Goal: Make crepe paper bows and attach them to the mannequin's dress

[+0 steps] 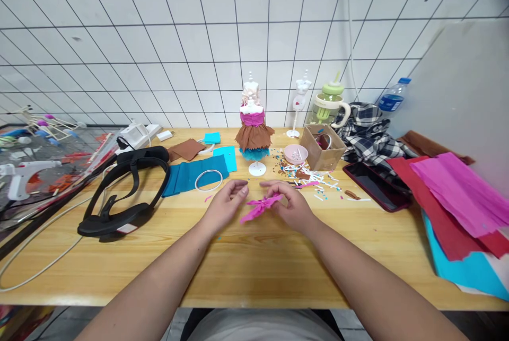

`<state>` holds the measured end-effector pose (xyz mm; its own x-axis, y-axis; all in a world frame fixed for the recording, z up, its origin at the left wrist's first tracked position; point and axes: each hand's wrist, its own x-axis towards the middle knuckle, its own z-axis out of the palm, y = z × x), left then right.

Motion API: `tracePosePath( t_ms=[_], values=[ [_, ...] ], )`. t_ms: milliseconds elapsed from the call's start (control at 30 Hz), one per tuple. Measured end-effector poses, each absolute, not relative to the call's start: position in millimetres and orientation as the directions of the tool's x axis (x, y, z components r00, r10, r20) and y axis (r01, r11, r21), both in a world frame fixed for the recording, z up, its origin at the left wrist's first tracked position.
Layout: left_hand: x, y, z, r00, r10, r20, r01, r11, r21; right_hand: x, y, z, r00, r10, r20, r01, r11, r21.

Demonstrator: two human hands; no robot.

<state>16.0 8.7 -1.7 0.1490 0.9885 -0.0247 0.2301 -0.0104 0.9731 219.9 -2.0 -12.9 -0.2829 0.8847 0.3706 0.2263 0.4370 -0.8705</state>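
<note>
My right hand (292, 204) pinches a gathered piece of magenta crepe paper (260, 206) between thumb and finger, with its index finger stretched forward. Just left of the paper, my left hand (227, 201) holds nothing, its fingers loosely bent and the thumb apart. Beyond both hands stands a small dress form (256, 142) on a white base. It wears a magenta top, a brown ragged skirt and a blue layer below. A pale dressed form (251, 88) is partly hidden behind it. Paper scraps (314, 177) lie near my right hand.
Left are a white hoop (209, 181), teal paper (183, 175), a black headset strap (119, 208) and a glue gun (29, 174). Right are a pink bowl (295, 155), a cardboard box (318, 158), a phone (377, 187) and coloured crepe sheets (457, 198).
</note>
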Motion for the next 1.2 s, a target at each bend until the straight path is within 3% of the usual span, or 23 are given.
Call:
tracePosePath(
  t_ms=[67,133,267,433,700,833,933,1000,1100,1200],
  values=[
    [14,8,0,0.165,0.977,0.134,0.251,-0.173,0.952,218,-2,-15,-0.269,0.922,0.278,0.262,0.348,-0.900],
    [13,4,2,0.295,0.933,0.205,0.218,-0.275,0.936,216,-2,-17,-0.263,0.942,0.210,0.319,0.290,-0.902],
    [15,-4,1,0.510,0.852,0.120,0.336,-0.326,0.884,216,-1,-21,-0.239,0.956,0.172,0.401,0.259,-0.879],
    [18,-8,-1,0.656,0.755,0.019,0.533,-0.481,0.696,219,2,-23,-0.221,0.958,0.183,0.518,0.274,-0.810],
    [31,-18,6,0.788,0.615,-0.006,0.551,-0.703,0.449,220,4,-23,-0.172,0.963,0.207,0.547,0.268,-0.793],
    [27,-9,-2,0.790,0.612,0.033,0.549,-0.731,0.405,225,6,-23,-0.256,0.925,0.280,0.544,0.377,-0.749],
    [18,2,-6,0.714,0.679,0.170,0.552,-0.696,0.460,227,7,-24,-0.413,0.855,0.313,0.527,0.505,-0.683],
    [12,8,-7,0.612,0.756,0.234,0.530,-0.611,0.588,227,6,-24,-0.479,0.823,0.305,0.505,0.543,-0.671],
    [9,13,-6,0.431,0.888,0.160,0.360,-0.332,0.872,227,2,-21,-0.480,0.816,0.322,0.398,0.530,-0.749],
    [9,16,-5,0.326,0.945,0.025,0.131,-0.071,0.989,227,-1,-17,-0.457,0.830,0.319,0.202,0.446,-0.872]
  ],
)
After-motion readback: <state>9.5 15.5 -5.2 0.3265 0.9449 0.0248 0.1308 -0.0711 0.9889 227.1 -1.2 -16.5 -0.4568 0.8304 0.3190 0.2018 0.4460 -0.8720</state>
